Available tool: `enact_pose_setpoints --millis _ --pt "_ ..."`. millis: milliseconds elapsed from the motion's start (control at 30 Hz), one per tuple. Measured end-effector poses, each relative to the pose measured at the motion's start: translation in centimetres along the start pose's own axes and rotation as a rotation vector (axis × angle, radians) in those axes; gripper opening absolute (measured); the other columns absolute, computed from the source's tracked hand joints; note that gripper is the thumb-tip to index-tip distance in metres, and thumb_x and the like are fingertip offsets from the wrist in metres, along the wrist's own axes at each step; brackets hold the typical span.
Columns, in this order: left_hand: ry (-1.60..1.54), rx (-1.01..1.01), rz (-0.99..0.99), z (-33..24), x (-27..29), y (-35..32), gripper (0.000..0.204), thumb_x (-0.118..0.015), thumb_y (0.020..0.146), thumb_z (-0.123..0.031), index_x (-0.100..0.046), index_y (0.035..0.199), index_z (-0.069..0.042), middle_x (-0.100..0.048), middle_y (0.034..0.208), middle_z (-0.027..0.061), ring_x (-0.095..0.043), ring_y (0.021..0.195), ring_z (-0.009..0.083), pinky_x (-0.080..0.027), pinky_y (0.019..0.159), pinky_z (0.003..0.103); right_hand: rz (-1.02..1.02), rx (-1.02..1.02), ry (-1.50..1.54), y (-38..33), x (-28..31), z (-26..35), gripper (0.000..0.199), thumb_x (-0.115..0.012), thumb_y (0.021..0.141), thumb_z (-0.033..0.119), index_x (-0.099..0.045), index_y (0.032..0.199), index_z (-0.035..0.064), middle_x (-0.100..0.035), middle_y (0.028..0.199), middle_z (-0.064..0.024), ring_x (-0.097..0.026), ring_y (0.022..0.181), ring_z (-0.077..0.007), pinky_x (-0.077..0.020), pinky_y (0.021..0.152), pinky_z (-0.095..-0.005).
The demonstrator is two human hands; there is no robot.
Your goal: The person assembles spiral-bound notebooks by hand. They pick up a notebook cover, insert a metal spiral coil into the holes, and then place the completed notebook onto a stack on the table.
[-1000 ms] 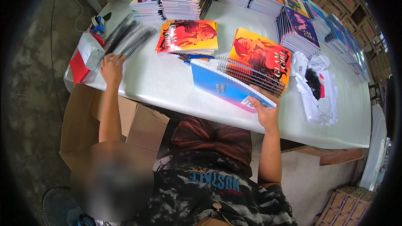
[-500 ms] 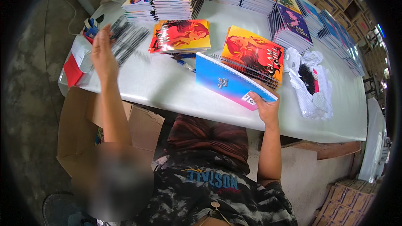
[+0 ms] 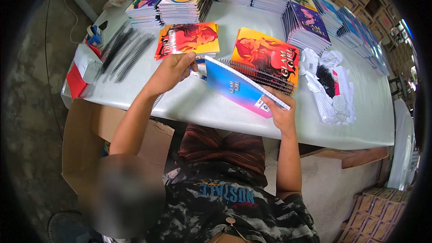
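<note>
My right hand (image 3: 280, 110) grips the lower right end of an unbound notebook (image 3: 231, 85) with a blue-to-pink cover, thumb on top. White punched holes run along its upper edge. At the notebook's upper left corner, my left hand (image 3: 179, 68) is closed in a pinch. A spiral binding coil (image 3: 158, 100) shows below the left wrist and seems to run up into that hand, mostly hidden by the forearm. Behind the notebook lies a stack of coil-bound notebooks (image 3: 266, 56) with red and yellow covers. Left of that is a stack of similar covers (image 3: 188, 38).
Loose dark coils (image 3: 123, 54) lie on the left of the white table (image 3: 360, 130). Tall notebook stacks (image 3: 184, 6) line the back. Crumpled white wrapping (image 3: 335, 103) sits at right. An open cardboard box (image 3: 81, 135) stands below the left edge.
My left hand has come from the coil pile rightward to the notebook's corner, bringing a coil along. My right hand keeps its hold on the notebook.
</note>
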State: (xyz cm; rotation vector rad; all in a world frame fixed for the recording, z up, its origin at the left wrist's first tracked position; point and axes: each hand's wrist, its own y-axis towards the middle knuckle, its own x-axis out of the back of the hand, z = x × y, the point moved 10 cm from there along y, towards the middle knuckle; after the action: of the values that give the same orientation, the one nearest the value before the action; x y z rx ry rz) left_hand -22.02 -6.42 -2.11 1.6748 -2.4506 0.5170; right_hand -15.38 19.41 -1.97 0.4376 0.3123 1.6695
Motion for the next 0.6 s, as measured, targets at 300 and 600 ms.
enact_pose_setpoints --millis 300,600 --pt "0.592 -0.517 0.018 -8.6 -1.1 -1.2 0.037 -0.063 0.080 -0.019 -0.054 0.112 -0.004 -0.057 0.110 0.0056 -0.053 0.094 0.0227 -0.040 0.087 0.036 -0.042 -0.140 0.089 -1.1 0.3 -1.6 0.025 -0.061 0.081 -0.001 -0.063 0.106 0.0004 -0.062 0.085 -0.0002 -0.053 0.075 -0.0060 -0.0447 0.070 -0.0211" --pt "1.226 -0.736 -0.067 -11.7 -4.2 -3.2 0.026 -0.066 0.073 -0.016 -0.059 0.096 -0.006 -0.059 0.096 0.0101 -0.053 0.099 0.0282 -0.042 0.083 0.038 0.084 0.006 -0.010 -0.8 -1.6 0.8 0.032 -0.054 0.078 -0.007 -0.059 0.110 -0.0024 -0.061 0.109 -0.0146 -0.060 0.100 -0.0208 -0.0450 0.087 -0.0279"
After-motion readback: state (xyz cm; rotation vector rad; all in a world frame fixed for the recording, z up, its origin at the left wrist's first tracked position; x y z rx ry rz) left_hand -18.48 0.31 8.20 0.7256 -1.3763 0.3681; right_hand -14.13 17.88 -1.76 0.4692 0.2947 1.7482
